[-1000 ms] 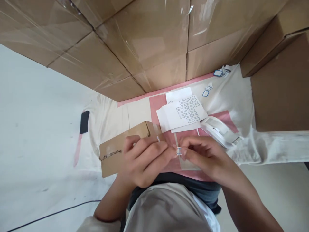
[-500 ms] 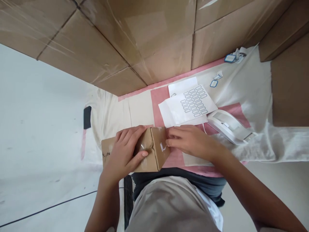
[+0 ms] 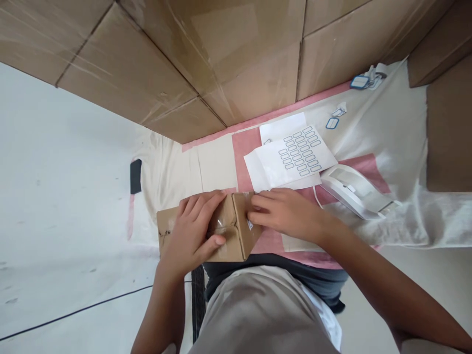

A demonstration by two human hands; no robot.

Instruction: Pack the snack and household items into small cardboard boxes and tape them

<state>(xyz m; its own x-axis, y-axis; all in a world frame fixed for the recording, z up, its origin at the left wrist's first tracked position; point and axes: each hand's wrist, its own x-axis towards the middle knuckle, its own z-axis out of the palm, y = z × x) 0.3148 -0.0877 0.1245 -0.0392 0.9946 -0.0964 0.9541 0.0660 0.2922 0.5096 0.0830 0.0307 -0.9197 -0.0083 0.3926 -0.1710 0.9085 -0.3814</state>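
A small brown cardboard box point(image 3: 230, 251) lies near the table's front edge, close to my body. Over its top, my left hand point(image 3: 193, 227) is closed around it, thumb on the near part and fingers across the far edge. At the box's right end, my right hand point(image 3: 282, 214) has its fingers curled and pressed against a small white label point(image 3: 250, 224). Most of that label is hidden under the fingertips. Beyond my right hand lie label sheets point(image 3: 295, 157) printed with rows of blue-bordered rectangles.
Large taped cartons point(image 3: 250, 83) form a wall along the back. A white label-dispenser-like device point(image 3: 356, 189) sits at right. Loose blue-edged stickers point(image 3: 332, 123) and a crumpled cluster of them point(image 3: 363, 81) lie behind it. A black block point(image 3: 135, 176) is at the cloth's left edge.
My right hand's fingers have moved slightly left onto the box end and now cover more of the label. My left hand keeps its place on the box. The view has shifted slightly.
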